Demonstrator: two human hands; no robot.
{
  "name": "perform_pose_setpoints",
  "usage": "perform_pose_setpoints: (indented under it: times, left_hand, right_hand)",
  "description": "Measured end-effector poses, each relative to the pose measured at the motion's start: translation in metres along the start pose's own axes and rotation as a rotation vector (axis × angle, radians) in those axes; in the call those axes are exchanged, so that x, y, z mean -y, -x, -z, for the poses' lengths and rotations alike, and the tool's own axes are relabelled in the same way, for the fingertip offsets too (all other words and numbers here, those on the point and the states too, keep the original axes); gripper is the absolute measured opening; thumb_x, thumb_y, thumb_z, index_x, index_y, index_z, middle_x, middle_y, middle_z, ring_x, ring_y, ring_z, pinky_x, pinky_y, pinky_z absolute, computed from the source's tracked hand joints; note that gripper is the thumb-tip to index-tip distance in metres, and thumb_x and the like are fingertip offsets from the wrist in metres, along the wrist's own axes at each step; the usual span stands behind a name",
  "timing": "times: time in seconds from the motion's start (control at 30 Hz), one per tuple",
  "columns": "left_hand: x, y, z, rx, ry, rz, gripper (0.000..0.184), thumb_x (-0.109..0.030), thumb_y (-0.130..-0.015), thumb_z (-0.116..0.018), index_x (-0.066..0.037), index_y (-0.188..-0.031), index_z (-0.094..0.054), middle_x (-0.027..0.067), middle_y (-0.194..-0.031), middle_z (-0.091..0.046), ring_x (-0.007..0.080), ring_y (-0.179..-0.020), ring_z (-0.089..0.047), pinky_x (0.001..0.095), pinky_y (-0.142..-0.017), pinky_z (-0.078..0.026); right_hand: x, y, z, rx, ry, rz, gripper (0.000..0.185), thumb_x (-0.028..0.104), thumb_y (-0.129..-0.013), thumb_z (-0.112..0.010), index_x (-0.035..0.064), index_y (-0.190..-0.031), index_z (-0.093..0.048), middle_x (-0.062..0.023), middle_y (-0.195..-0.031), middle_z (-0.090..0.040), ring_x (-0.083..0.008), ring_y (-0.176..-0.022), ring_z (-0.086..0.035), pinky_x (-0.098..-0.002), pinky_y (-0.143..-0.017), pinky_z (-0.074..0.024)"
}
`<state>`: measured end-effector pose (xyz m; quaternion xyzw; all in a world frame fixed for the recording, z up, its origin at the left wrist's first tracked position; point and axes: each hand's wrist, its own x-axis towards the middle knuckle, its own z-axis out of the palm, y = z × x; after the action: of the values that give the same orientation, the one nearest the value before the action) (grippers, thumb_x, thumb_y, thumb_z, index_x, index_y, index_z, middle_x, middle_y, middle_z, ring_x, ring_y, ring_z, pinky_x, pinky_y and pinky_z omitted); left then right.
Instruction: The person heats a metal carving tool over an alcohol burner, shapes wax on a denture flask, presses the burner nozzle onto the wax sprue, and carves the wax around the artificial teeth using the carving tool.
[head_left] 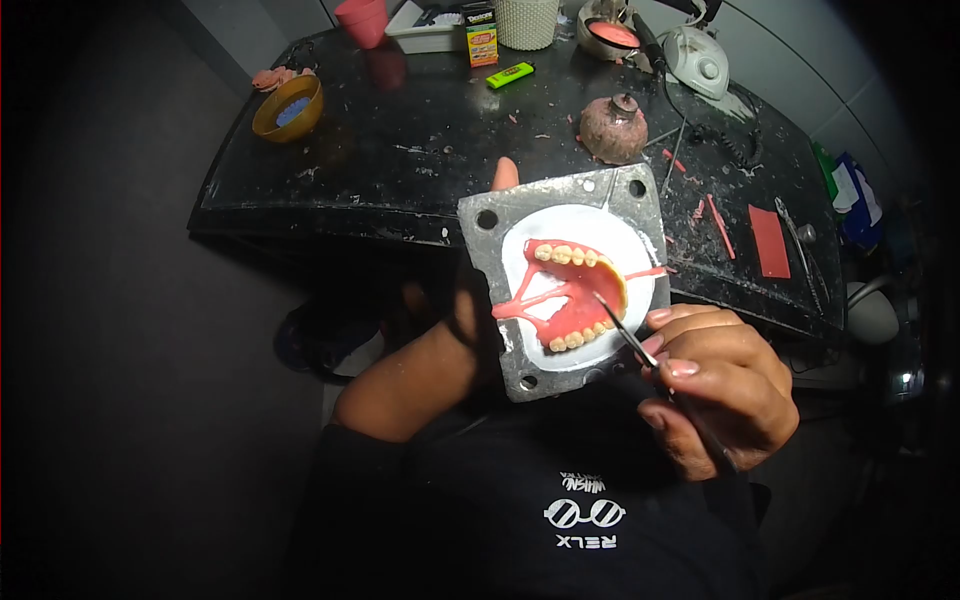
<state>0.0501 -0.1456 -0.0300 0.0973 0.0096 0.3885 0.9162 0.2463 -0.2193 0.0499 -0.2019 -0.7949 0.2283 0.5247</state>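
Presently, right hand (735, 385): thumb and fingers clamped on a slender metal instrument (632, 345), its tip at the pink wax (580, 285).
Left hand (507, 174): largely hidden behind the metal frame (487, 250); whether its fingers close cannot be told.
Wax with teeth (573, 341): bedded in white plaster (635, 235) within the frame, before the tabletop's (400, 110) near edge.
Instrument tip: might gouge the wax or loosen a tooth, should the frame tilt or the pinch slip.
Amber bowl (268, 124): blue material (292, 111) inside; near the left edge.
Pink cup (362, 25): far edge; contents not visible.
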Motion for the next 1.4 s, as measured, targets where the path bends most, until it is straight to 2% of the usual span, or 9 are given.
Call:
perform_pose_setpoints:
  times: [0.3, 0.47, 0.5, 0.6, 0.63, 0.7, 1.03, 1.17, 1.4]
  left_hand:
    - [-0.001, -0.002, 0.016, 0.220, 0.127, 0.068, 0.094, -0.078, -0.098, -0.033, 0.003, -0.139, -0.054, 0.0240, -0.134, -0.063, 0.0365, -0.118, -0.065, 0.0483, -0.105, -0.051]
    - [-0.007, 0.003, 0.002, 0.098, 0.264, 0.060, 0.109, -0.085, -0.091, -0.038, 0.003, -0.155, -0.035, 0.0331, -0.151, -0.044, 0.0549, -0.134, -0.048, 0.0660, -0.113, -0.038]
    - [-0.011, 0.002, 0.003, -0.043, -0.133, 0.029, 0.117, -0.090, -0.086, -0.039, 0.004, -0.155, -0.033, 0.0436, -0.149, -0.038, 0.0653, -0.132, -0.043, 0.0683, -0.109, -0.041]
    - [-0.027, 0.005, -0.004, 0.068, -0.069, 0.004, 0.118, -0.089, -0.085, -0.042, 0.004, -0.156, -0.026, 0.0632, -0.135, -0.026, 0.0715, -0.131, -0.036, 0.0691, -0.089, -0.054]
    - [-0.041, 0.006, 0.004, 0.287, 0.013, 0.079, 0.113, -0.083, -0.089, -0.043, 0.003, -0.158, -0.018, 0.0606, -0.139, -0.023, 0.0702, -0.131, -0.038, 0.0714, -0.073, -0.058]
    - [-0.047, 0.006, 0.009, 0.306, -0.058, 0.077, 0.111, -0.079, -0.090, -0.045, 0.000, -0.160, -0.011, 0.0583, -0.143, -0.018, 0.0689, -0.131, -0.039, 0.0693, -0.062, -0.059]
    - [-0.054, 0.003, 0.039, 0.283, -0.053, 0.030, 0.113, -0.079, -0.089, -0.049, -0.005, -0.163, -0.005, 0.0528, -0.151, -0.009, 0.0670, -0.136, -0.033, 0.0725, -0.067, -0.058]
    - [-0.050, -0.002, 0.049, 0.298, -0.163, -0.123, 0.110, -0.071, -0.090, -0.056, -0.006, -0.163, -0.005, 0.0500, -0.154, -0.007, 0.0660, -0.140, -0.029, 0.0712, -0.067, -0.059]
    - [-0.052, -0.012, 0.040, 0.242, -0.097, -0.166, 0.107, -0.052, -0.088, -0.071, -0.004, -0.161, -0.010, 0.0348, -0.161, -0.017, 0.0653, -0.141, -0.027, 0.0700, -0.065, -0.062]
  right_hand:
    - [0.003, 0.002, -0.014, -0.100, -0.046, -0.089, 0.025, 0.001, -0.084, -0.079, -0.0010, -0.103, -0.063, -0.0185, -0.100, -0.072, -0.0342, -0.099, -0.074, -0.0537, -0.100, -0.0537]
    - [-0.013, 0.011, -0.002, -0.332, -0.085, -0.041, 0.015, 0.012, -0.101, -0.060, 0.0001, -0.107, -0.053, -0.0247, -0.105, -0.070, -0.0385, -0.110, -0.070, -0.0583, -0.109, -0.0452]
    - [-0.020, 0.005, 0.003, -0.452, -0.029, -0.062, 0.016, 0.015, -0.102, -0.057, -0.0010, -0.104, -0.055, -0.0234, -0.105, -0.070, -0.0341, -0.103, -0.071, -0.0536, -0.099, -0.0513]
    - [-0.037, 0.000, 0.056, -0.156, 0.349, -0.613, 0.016, 0.012, -0.098, -0.059, -0.0042, -0.099, -0.060, -0.0222, -0.087, -0.069, -0.0305, -0.084, -0.071, -0.0481, -0.076, -0.0508]
    - [-0.045, -0.006, 0.066, 0.114, 0.483, -0.867, 0.016, 0.011, -0.096, -0.060, -0.0052, -0.097, -0.061, -0.0233, -0.080, -0.068, -0.0337, -0.077, -0.071, -0.0488, -0.071, -0.0483]
    - [-0.061, -0.010, 0.067, 0.415, 0.809, -0.807, 0.018, 0.012, -0.092, -0.064, -0.0051, -0.095, -0.065, -0.0283, -0.077, -0.065, -0.0496, -0.080, -0.063, -0.0526, -0.073, -0.0479]
    - [-0.112, -0.035, 0.093, 0.667, 0.882, -0.832, 0.039, 0.034, -0.083, -0.084, -0.0040, -0.083, -0.074, -0.0269, -0.075, -0.069, -0.0406, -0.075, -0.071, -0.0461, -0.073, -0.0543]
    - [-0.170, -0.070, 0.101, 0.283, 0.827, -0.935, 0.041, 0.032, -0.080, -0.087, -0.0053, -0.079, -0.071, -0.0172, -0.069, -0.069, -0.0234, -0.067, -0.070, -0.0389, -0.062, -0.0538]
    - [-0.247, -0.068, 0.107, -0.085, 0.578, -1.062, 0.024, 0.010, -0.074, -0.088, -0.0025, -0.081, -0.069, -0.0142, -0.077, -0.072, -0.0189, -0.061, -0.068, -0.0331, -0.059, -0.0549]
